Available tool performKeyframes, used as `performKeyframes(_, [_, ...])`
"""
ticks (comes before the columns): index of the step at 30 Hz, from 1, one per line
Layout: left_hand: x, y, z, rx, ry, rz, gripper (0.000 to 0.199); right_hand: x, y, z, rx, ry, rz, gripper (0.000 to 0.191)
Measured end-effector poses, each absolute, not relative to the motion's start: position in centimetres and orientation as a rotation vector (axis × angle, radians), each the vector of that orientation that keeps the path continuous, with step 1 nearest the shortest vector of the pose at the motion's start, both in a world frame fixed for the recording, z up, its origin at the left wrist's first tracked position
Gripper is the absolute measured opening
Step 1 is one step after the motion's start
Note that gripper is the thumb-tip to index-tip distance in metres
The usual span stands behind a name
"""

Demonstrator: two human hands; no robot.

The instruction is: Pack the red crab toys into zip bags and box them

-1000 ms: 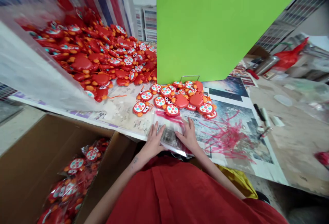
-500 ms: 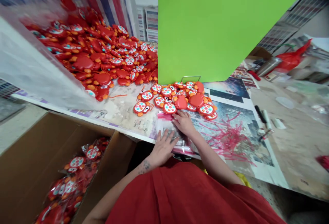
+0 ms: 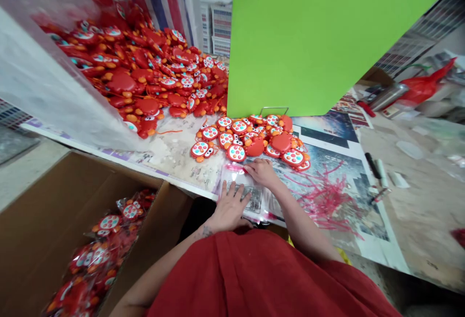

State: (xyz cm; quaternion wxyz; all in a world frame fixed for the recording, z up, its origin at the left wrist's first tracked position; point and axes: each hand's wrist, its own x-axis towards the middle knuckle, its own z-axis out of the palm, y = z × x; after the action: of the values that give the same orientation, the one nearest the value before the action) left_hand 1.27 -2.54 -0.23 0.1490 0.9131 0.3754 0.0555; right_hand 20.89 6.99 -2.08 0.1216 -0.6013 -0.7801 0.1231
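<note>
The left hand (image 3: 229,209) is laid open and flat on a clear plastic bag (image 3: 263,200), its fingers spread across the film. The right hand (image 3: 260,171) rests on the bag's upper edge with the fingers lightly curled; whether the film is pinched there cannot be told. The bag lies at the near edge of the bench (image 3: 174,162), with a printed insert (image 3: 253,198) showing through it and a pink strip (image 3: 234,167) along its top. Just above it, loose crab-shaped toys (image 3: 236,152) are gathered, and a larger heap of crab-shaped toys (image 3: 145,79) fills the upper left. Bagged toys (image 3: 109,222) lie in a cardboard box (image 3: 43,220) at lower left. A flat palm and spread fingers are judged best here, since pressure is shared evenly over the film and creasing is kept down.
</note>
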Motion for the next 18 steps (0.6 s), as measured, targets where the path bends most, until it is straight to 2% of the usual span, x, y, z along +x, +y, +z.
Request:
performKeyframes(2, [1.5,-1.9,0.6,2.612,1.014,0.177,0.079,21.6,6.9,-1.5,-1.731,-2.271,0.332,0.038])
performKeyframes(5, [2.4,-0.1,1.0,2.627,1.073,0.183,0.037,21.8,8.1,-0.7,-1.716,-2.105,0.186,0.041])
performKeyframes(7, [3.2,1.3,0.6,2.635,1.191,0.175,0.023,21.7,9.7,-0.7,-1.724,-1.972,0.122,0.056])
performKeyframes(9, [3.9,2.6,0.1,2.627,1.296,0.175,0.022,21.5,11.5,-1.3,-1.746,-1.873,0.151,0.063])
performKeyframes(15, [5.1,3.3,-0.9,2.629,1.408,0.208,0.026,21.4,13.8,-3.2,-1.781,-1.813,0.415,0.057])
performKeyframes(18, [5.1,3.2,-1.3,2.680,1.404,0.303,0.023,21.4,12.6,-3.4,-1.745,-1.845,0.434,0.066])
